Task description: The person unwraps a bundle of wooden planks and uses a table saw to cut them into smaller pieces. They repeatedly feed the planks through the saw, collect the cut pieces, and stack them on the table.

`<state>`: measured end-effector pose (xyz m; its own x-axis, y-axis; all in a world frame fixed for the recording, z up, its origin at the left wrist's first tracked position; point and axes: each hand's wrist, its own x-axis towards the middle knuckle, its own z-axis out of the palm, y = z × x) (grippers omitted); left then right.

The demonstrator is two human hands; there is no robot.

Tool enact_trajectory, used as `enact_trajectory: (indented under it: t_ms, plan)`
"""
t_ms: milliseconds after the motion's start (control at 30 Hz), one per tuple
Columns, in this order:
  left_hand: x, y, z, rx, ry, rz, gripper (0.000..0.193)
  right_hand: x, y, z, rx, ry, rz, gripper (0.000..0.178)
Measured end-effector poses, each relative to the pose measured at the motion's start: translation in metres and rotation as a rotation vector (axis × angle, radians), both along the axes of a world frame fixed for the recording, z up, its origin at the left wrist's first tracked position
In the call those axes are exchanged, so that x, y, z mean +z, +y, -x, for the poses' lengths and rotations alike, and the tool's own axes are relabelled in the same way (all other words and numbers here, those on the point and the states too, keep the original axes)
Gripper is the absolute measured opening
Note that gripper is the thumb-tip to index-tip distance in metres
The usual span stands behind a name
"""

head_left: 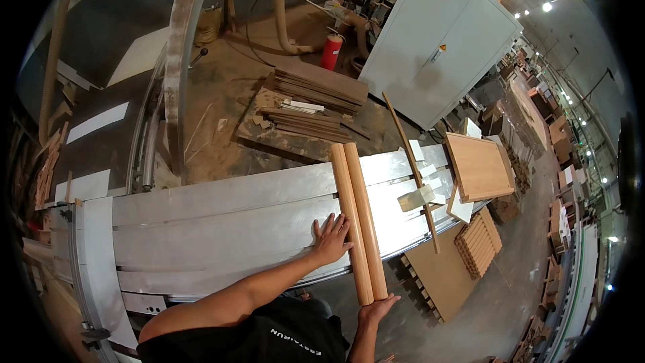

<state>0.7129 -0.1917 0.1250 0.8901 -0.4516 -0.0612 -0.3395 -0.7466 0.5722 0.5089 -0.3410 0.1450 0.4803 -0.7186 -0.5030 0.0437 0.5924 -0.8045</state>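
Observation:
Two long, light-brown wooden rails (pixel 365 222) with rounded tops lie side by side across a metal machine table (pixel 201 228). Their near ends stick out past the table's front edge. My left hand (pixel 332 239) rests on the left rail's side about midway along, fingers spread. At the near end, my right hand (pixel 377 310) cups both rails from below; its fingers are partly hidden under the wood.
Right of the rails, a thin wooden strip (pixel 410 151) and white offcuts (pixel 430 173) lie on the table. A wooden panel (pixel 478 167) sits at its right end. Beyond stand stacked dark boards (pixel 316 91), a red fire extinguisher (pixel 331 51) and a grey cabinet (pixel 430 40).

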Motion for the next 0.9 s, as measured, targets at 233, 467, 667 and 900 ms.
enact_trajectory:
  t_ms: [233,467,667,900]
  plan:
    - [0.001,-0.019,-0.007,0.029,-0.01,-0.045,0.085,-0.001,-0.027,-0.015,0.016,0.091,0.053,0.092]
    - [0.009,-0.035,-0.01,0.086,0.065,-0.077,0.083,0.007,-0.068,-0.021,0.217,0.008,-0.087,0.086]
    - [0.008,-0.042,-0.008,0.117,0.065,-0.075,0.085,-0.004,-0.097,-0.018,0.257,-0.057,-0.243,0.07]
    - [0.015,-0.038,-0.009,0.1,0.077,-0.06,0.086,-0.042,-0.124,-0.01,0.487,-0.119,-0.241,0.051]
